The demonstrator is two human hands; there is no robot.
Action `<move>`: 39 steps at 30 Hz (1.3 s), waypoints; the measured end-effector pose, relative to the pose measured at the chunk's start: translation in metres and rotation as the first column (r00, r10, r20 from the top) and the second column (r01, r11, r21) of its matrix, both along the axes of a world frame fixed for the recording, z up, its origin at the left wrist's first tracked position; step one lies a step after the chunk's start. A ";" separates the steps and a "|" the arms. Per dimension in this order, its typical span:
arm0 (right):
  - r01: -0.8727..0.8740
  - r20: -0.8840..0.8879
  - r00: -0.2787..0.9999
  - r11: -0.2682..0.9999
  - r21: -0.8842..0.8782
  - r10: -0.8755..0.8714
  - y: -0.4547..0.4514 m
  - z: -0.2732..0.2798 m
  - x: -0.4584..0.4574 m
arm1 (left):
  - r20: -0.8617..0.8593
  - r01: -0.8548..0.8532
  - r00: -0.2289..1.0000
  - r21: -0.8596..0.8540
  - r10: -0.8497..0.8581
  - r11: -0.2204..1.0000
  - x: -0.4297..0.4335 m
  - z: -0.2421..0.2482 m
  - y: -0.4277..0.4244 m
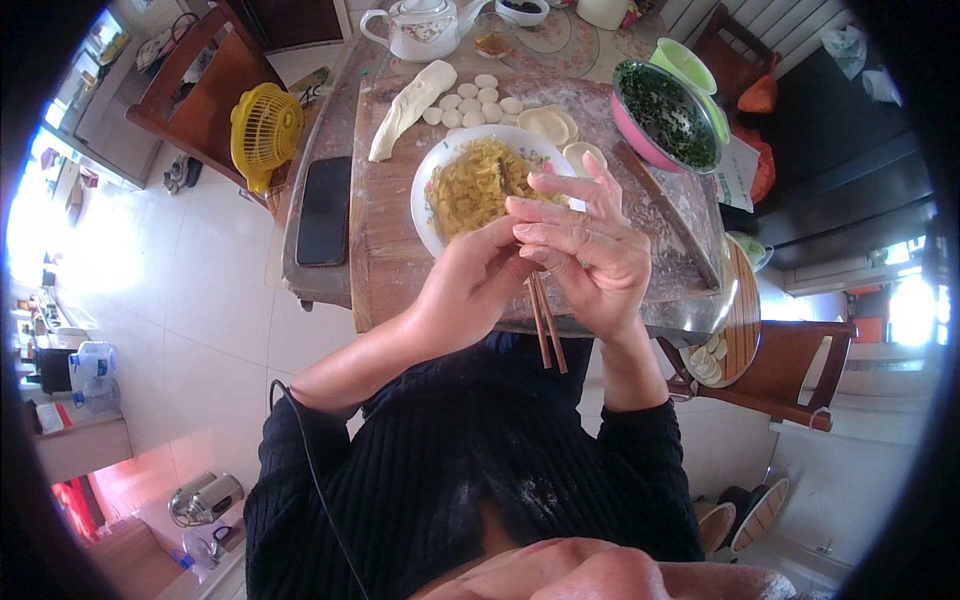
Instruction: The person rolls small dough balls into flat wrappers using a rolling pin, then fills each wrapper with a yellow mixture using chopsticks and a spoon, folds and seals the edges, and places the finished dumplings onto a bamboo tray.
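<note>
My left hand (476,281) and my right hand (596,255) meet over the near edge of a white plate (421,180) of yellowish chopped filling (469,187). Their fingertips are pressed together, and whatever lies between them is hidden. Wooden chopsticks (547,322) pass beneath the hands and stick out over the board's near edge; their far ends seem to lie in the filling. Behind the plate are small dough rounds (472,105), a long dough roll (412,109) and flat wrappers (544,126). A rolling pin (667,217) lies right of my right hand on the floured wooden board (382,277).
A black phone (324,211) lies left of the board. A pink-sided bowl of chopped greens (664,116) stands at the back right, beside a green basket (686,64). A teapot (421,30) stands at the back. Right of the table, a round tray (742,300) holds several pale dough pieces (707,361).
</note>
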State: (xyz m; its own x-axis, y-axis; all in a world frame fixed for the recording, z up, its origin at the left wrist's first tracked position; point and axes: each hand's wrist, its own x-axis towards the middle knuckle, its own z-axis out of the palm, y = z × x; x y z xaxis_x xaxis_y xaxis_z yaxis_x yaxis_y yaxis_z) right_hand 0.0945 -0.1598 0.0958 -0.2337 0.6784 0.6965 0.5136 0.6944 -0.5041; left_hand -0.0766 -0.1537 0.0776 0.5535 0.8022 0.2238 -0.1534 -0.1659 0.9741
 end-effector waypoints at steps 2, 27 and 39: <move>0.006 -0.017 1.000 1.000 0.006 -0.006 0.000 0.000 -0.001 | 0.016 0.002 1.000 -0.006 -0.002 1.000 0.001 0.000 0.001; 0.114 -0.078 0.990 0.993 -0.009 -0.114 0.002 -0.003 -0.011 | 0.202 0.130 0.975 -0.184 -0.091 0.974 0.004 0.002 0.013; 0.219 -0.244 0.953 0.965 0.148 -0.179 -0.004 -0.016 0.001 | 0.594 0.280 0.805 -0.370 -0.006 0.886 0.014 -0.008 0.013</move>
